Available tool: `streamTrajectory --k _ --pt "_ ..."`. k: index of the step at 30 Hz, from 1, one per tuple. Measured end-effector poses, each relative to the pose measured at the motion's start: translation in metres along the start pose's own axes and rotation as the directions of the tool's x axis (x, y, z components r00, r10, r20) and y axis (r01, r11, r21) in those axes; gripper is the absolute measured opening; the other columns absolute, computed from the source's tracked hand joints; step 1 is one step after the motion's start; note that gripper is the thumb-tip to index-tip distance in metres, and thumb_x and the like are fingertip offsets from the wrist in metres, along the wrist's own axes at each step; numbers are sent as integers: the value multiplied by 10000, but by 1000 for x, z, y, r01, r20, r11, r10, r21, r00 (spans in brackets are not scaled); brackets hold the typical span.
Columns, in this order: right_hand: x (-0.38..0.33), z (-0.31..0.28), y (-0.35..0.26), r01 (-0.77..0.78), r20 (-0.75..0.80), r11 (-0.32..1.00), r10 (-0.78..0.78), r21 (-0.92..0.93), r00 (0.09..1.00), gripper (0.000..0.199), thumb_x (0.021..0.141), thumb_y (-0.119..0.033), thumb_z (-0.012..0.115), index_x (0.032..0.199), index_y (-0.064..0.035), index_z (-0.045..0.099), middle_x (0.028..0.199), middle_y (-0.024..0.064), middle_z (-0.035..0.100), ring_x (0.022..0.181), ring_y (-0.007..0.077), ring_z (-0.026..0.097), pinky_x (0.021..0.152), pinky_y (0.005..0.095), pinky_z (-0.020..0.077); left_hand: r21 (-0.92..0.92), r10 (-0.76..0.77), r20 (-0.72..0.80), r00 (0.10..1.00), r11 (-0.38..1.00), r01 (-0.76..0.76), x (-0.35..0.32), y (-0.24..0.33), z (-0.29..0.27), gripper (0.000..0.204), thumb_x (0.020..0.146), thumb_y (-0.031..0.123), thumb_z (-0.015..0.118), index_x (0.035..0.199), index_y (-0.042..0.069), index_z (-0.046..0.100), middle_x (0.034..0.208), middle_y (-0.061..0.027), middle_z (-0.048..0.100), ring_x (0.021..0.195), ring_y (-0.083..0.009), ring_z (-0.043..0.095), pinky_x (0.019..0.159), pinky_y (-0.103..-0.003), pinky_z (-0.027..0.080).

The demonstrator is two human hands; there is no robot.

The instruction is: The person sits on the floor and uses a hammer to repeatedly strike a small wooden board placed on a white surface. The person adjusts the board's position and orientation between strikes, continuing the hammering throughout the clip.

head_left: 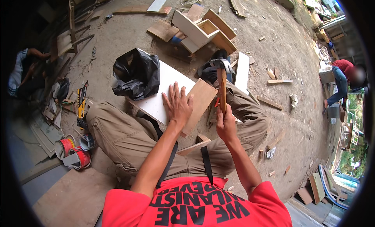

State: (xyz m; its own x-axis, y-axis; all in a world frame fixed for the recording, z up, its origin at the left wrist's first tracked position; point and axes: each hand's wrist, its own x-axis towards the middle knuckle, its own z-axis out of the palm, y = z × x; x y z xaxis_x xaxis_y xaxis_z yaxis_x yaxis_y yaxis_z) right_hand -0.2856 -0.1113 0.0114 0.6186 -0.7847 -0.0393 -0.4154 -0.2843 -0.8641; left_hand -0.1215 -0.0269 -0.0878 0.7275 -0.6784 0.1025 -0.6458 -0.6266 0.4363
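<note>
My left hand [178,104] lies flat with its fingers spread on a white-faced board [156,107] across my lap. A bare wooden piece [200,100] joins the board's right end, beside my fingertips. On the board's far left part sits a crumpled black plastic bag [137,75], its mouth gaping; what is inside cannot be made out. My right hand [226,123] is closed around the wooden handle of a hammer [223,88], held upright to the right of the board, head pointing away from me.
A wooden box-like assembly [197,31] lies ahead among loose boards. A yellow-handled saw [82,100] and several paint cans [80,158] stand left of my knee. Wood scraps [280,81] litter the ground at right. Two other people [343,80] are at the far left and far right.
</note>
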Motion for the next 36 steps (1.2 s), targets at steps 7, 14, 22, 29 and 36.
streamTrajectory --k 7,14,22,29,36 --pt "-7 4 25 -42 95 995 51 -92 994 230 1028 -210 495 1150 -16 474 728 305 611 749 510 627 614 544 446 6 -2 37 999 1000 2 3 4 -6 564 993 436 456 1410 58 488 1614 -193 247 1515 -369 159 1197 -625 22" --pt "2 -6 32 49 108 983 -30 -178 994 149 1019 -148 514 1113 -31 504 669 209 557 580 401 595 546 450 440 36 7 2 1000 999 -7 3 1 0 535 991 420 475 1392 66 475 1599 -197 274 1509 -374 175 1196 -625 56" --pt "16 -10 26 50 204 983 -14 -175 979 187 994 -166 527 1091 -15 474 706 300 614 727 511 620 623 572 438 61 7 27 1000 998 -9 3 4 -4 542 998 417 465 1396 49 478 1598 -196 279 1507 -365 189 1200 -615 75" --pt "0 -6 27 42 168 991 -21 -123 986 180 993 -149 522 1087 -7 463 683 305 603 701 517 614 614 564 434 88 19 13 1000 996 -20 6 4 -4 543 995 414 464 1400 52 471 1591 -192 294 1507 -357 196 1203 -610 82" --pt "-6 3 21 -32 103 999 36 -39 994 240 1011 -218 549 1102 3 525 650 225 579 592 365 619 574 452 448 29 135 18 991 990 -136 3 2 -4 594 966 418 537 1416 43 443 1586 -203 295 1509 -352 190 1202 -614 78"
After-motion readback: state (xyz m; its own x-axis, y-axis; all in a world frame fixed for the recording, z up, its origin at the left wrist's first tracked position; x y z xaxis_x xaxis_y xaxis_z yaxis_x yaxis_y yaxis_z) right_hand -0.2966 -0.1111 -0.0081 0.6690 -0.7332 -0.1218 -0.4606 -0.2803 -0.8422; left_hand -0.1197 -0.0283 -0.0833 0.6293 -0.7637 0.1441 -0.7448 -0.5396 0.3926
